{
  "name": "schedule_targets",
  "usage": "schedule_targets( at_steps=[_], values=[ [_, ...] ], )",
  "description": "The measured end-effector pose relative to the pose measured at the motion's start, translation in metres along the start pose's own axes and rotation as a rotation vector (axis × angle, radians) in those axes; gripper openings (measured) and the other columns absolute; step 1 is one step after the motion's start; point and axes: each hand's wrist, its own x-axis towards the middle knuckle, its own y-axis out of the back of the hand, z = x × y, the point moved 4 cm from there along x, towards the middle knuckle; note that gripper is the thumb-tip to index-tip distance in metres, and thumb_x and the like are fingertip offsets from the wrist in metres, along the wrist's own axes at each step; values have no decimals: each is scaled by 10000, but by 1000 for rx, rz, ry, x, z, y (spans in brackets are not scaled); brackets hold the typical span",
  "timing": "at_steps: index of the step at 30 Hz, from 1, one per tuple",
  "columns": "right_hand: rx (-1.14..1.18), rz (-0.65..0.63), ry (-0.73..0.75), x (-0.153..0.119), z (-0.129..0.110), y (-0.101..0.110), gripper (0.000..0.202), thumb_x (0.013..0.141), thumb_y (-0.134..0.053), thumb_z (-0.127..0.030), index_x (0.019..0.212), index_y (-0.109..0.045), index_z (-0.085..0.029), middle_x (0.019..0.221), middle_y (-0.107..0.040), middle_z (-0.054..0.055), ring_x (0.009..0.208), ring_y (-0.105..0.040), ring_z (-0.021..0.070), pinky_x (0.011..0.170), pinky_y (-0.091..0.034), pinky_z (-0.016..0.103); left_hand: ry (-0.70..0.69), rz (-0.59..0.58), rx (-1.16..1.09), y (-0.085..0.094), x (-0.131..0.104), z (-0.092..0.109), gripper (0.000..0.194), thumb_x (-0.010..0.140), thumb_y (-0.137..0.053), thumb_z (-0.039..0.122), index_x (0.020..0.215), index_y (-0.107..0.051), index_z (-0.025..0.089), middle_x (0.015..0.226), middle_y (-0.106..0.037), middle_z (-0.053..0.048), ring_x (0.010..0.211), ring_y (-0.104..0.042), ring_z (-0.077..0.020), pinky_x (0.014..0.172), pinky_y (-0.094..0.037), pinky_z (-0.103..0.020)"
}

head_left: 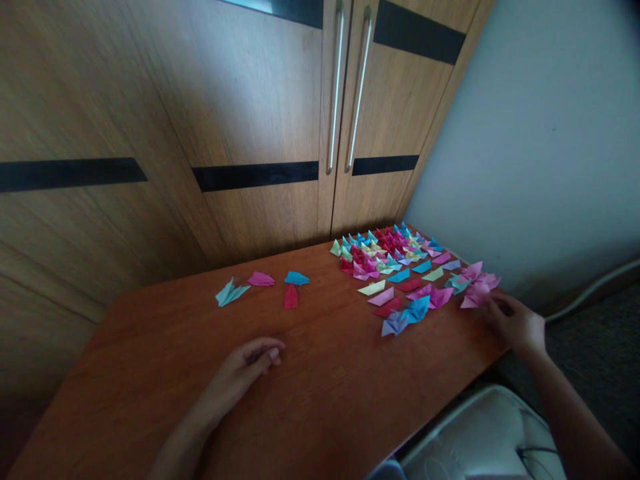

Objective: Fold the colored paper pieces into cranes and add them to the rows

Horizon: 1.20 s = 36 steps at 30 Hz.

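My left hand [250, 363] rests over the middle of the brown table [310, 387], its fingers curled together with nothing visible in them. At the table's right edge, my right hand [513, 323] touches a pink folded paper [475, 295] with fingers closed; the fingertips are partly hidden. Left of it stand a blue folded paper [416, 309] and a lilac one [395, 323]. Rows of small colourful paper boats [380, 250] fill the back right corner, with flat folded pieces [399, 275] in front of them.
Toward the back left lie a mint folded paper [231, 293], a pink piece [261, 279], a blue piece [297, 278] and a red piece [291, 297]. A wooden cabinet [260, 220] stands behind the table. A pale padded seat [485, 440] is at the front right.
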Motion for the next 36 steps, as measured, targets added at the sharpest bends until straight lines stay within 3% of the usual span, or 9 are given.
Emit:
schedule_targets(
  at_steps=[19, 36],
  values=[
    [-7, -54, -83, 4, -4, 3, 262, 694, -648, -296, 933, -682, -195, 837, -703, 114, 786, -653, 221, 717, -431, 299, 12, -2, -7, 1, 3, -6, 351, 781, -542, 465, 975, -649, 192, 798, -637, -29, 704, -528, -166, 639, -409, -257],
    [-30, 22, -80, 1, 3, -7, 328, 721, -555, -425, 944, -658, -208, 825, -698, 82, 774, -650, 235, 711, -445, 302, -6, -3, -2, 0, 2, -4, 342, 779, -539, 456, 963, -657, 193, 802, -648, -35, 726, -545, -175, 641, -421, -256]
  ],
)
